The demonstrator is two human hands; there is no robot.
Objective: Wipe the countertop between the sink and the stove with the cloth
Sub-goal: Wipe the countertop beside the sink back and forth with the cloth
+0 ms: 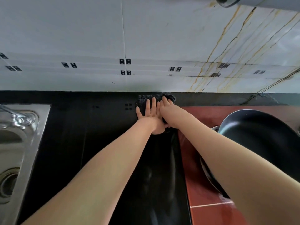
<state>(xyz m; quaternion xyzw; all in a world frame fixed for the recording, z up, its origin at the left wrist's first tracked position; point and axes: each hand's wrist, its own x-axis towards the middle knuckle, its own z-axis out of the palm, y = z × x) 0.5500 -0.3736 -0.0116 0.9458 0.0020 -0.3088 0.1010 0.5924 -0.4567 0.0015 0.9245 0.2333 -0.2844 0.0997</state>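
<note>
A dark fuzzy cloth lies on the black countertop right against the back wall. My left hand presses flat on it with its fingers spread. Beside it, my right hand also lies flat on the cloth's right part, fingertips toward the wall. Most of the cloth is hidden under both palms. The steel sink is at the far left, and the red-tiled stove area is to the right.
A dark frying pan sits on the stove side, under my right forearm. The sink's tap stands at its back edge. A white tiled wall with yellowish stains on the right rises behind the counter.
</note>
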